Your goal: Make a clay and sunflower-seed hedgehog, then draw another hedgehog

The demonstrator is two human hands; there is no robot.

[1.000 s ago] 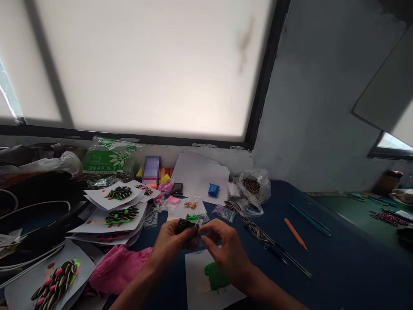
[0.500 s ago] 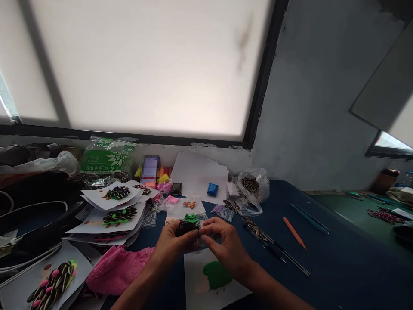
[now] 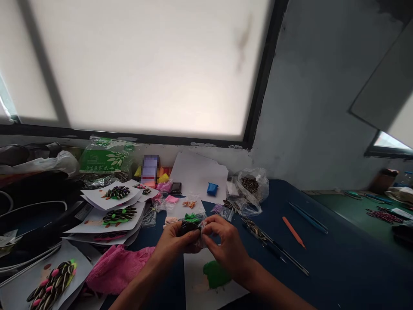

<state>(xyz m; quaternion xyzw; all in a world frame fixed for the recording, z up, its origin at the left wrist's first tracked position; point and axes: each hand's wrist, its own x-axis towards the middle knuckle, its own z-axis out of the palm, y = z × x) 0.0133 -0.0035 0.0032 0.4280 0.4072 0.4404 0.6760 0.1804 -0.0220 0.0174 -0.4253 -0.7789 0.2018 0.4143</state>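
Between my fingers is a small clear packet of black clay (image 3: 189,227), partly covered by them. My left hand (image 3: 176,240) is closed around its left side, thumb on top. My right hand (image 3: 219,237) pinches the clear plastic at its right end. Just behind them lies a lump of green clay (image 3: 191,218), with orange clay bits (image 3: 189,204) farther back on white paper. Under my right wrist sits a white sheet (image 3: 200,297) bearing a flat green clay patch (image 3: 217,274) and a pale patch beside it.
Stacked cards with sunflower-seed hedgehogs (image 3: 121,216) and a pink cloth (image 3: 118,269) lie left. A blue packet (image 3: 212,189) and a seed bag (image 3: 251,186) are behind. Right are loose seeds (image 3: 254,228), tweezers (image 3: 290,256), an orange tool (image 3: 293,232) and a blue pen-like tool (image 3: 309,217).
Both hands have shifted very slightly to the right with the packet, still gripping it. The black clay has tilted a little. Everything else on the table stays in place.
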